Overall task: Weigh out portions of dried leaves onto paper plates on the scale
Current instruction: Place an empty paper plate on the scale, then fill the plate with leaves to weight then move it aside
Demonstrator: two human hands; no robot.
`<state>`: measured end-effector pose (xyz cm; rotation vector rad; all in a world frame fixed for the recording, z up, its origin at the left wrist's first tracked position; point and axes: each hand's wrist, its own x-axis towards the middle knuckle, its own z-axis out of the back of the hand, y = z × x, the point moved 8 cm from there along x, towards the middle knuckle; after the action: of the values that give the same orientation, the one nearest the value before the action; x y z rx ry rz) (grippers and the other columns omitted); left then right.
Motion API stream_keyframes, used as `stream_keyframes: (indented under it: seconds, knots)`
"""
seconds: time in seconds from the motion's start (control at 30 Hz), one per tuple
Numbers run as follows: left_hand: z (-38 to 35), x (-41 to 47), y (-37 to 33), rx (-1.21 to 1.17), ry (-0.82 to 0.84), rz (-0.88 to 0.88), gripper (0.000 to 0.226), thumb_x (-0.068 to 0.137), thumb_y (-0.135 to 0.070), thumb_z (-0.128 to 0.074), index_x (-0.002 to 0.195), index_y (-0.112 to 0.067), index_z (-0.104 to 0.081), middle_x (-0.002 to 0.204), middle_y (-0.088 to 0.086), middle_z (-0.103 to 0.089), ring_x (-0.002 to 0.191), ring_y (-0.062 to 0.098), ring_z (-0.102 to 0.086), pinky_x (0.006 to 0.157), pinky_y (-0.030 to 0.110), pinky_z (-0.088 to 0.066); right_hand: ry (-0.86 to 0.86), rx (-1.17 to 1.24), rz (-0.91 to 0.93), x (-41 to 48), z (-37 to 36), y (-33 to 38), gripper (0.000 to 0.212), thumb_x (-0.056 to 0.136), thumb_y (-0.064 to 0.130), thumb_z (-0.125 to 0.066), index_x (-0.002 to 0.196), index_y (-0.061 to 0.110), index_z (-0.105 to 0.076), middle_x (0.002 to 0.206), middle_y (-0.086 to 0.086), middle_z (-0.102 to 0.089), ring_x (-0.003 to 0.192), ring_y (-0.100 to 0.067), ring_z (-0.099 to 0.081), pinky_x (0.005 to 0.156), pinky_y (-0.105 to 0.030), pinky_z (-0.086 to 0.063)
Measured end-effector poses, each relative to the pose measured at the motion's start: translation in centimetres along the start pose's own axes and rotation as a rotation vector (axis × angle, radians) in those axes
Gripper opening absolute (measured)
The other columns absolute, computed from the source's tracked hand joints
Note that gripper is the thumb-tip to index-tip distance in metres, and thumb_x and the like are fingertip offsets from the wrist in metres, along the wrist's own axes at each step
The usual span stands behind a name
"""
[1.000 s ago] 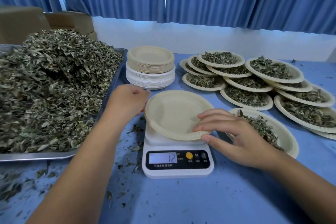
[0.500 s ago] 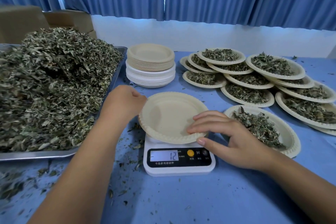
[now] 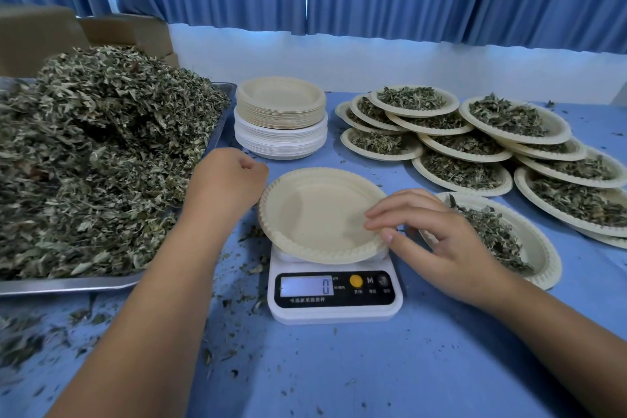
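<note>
Empty plate [image 3: 315,214] on scale [image 3: 336,312].
Loose right hand [image 3: 451,248] rests on rim; left hand [image 3: 227,180] grip is hidden, cannot tell.

empty plate [image 3: 315,214] on scale [image 3: 334,295], leaf tray [image 3: 68,283] left, plate stack [image 3: 281,119] behind, filled plates [image 3: 475,146] right.
</note>
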<state>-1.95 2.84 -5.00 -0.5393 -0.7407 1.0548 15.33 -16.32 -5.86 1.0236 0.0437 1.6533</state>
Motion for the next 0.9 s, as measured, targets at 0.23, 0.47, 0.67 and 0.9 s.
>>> stream_keyframes:
  seconds: [0.23, 0.47, 0.67, 0.9]
  knots:
    - [0.6, -0.1, -0.2, -0.052, -0.052, -0.005, 0.035, 0.082, -0.012, -0.05, 0.056, -0.015, -0.028, 0.051, 0.003, -0.022, 0.054, 0.017, -0.017, 0.057, 0.033, -0.022, -0.12, -0.001, 0.016, -0.2, 1.9, 0.3, 0.046, 0.093, 0.024, -0.047, 0.056, 0.006, -0.066, 0.056, -0.004, -0.057, 0.055, -0.022, -0.053, 0.055, -0.037, -0.041]
    - [0.5, -0.2, -0.2, -0.068, -0.052, -0.009, 0.028, 0.083, -0.014, -0.05, 0.058, -0.012, -0.036, 0.055, 0.005, -0.026, 0.054, 0.018, -0.02, 0.055, 0.032, -0.022, -0.062, -0.005, -0.018, -0.4, 1.8, -0.1, 0.05, 0.09, 0.019, -0.045, 0.044, 0.004, -0.056, 0.043, -0.002, -0.052, 0.042, -0.018, -0.051, 0.047, -0.033, -0.041]
    - [0.6, -0.1, -0.7, -0.214, -0.042, 0.004, 0.022, 0.086, -0.013, -0.047, 0.075, -0.004, -0.063, 0.08, 0.026, -0.06, 0.058, 0.026, -0.039, 0.056, 0.036, -0.036, -0.14, 0.024, -0.231, 1.5, 2.3, -1.1, 0.047, 0.089, 0.027, -0.051, 0.046, 0.01, -0.058, 0.041, -0.007, -0.049, 0.036, -0.006, -0.04, 0.043, -0.021, -0.034]
    - [-1.9, 0.0, -0.2, -0.82, 0.103, 0.327, 0.017, 0.091, -0.015, -0.052, 0.082, -0.014, -0.066, 0.076, -0.001, -0.067, 0.062, 0.01, -0.062, 0.055, 0.02, -0.048, 0.069, -0.066, -0.249, 11.5, -3.2, 1.7, 0.03, 0.092, 0.02, -0.058, 0.066, 0.008, -0.068, 0.049, 0.001, -0.049, 0.046, -0.004, -0.041, 0.049, -0.018, -0.032]
